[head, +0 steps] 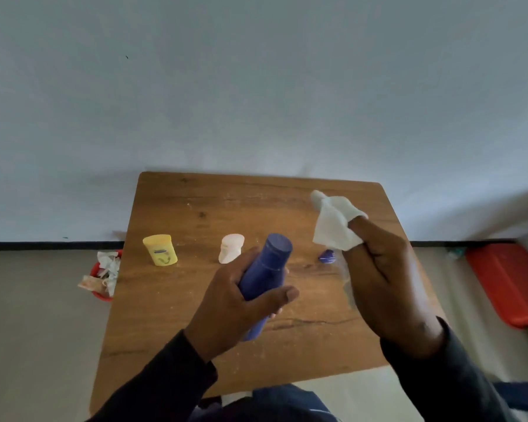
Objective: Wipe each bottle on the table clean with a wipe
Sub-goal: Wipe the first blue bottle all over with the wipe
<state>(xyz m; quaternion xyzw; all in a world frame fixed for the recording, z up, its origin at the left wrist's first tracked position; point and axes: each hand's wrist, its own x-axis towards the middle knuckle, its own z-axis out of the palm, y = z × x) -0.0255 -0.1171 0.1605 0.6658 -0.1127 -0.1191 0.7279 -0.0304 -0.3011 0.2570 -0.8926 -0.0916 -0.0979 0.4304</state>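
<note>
Blue bottle [265, 278], white wipe [333, 229]

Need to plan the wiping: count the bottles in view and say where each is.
4: blue bottle in the left hand; yellow bottle and white bottle standing on the table; a small blue one, partly hidden behind the right hand.

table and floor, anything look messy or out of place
Pale specks are scattered over the wooden table, and a dark crack runs along its near part. On the floor at its left edge, a red bin overflows with crumpled wipes. The bottles stand upright.
</note>
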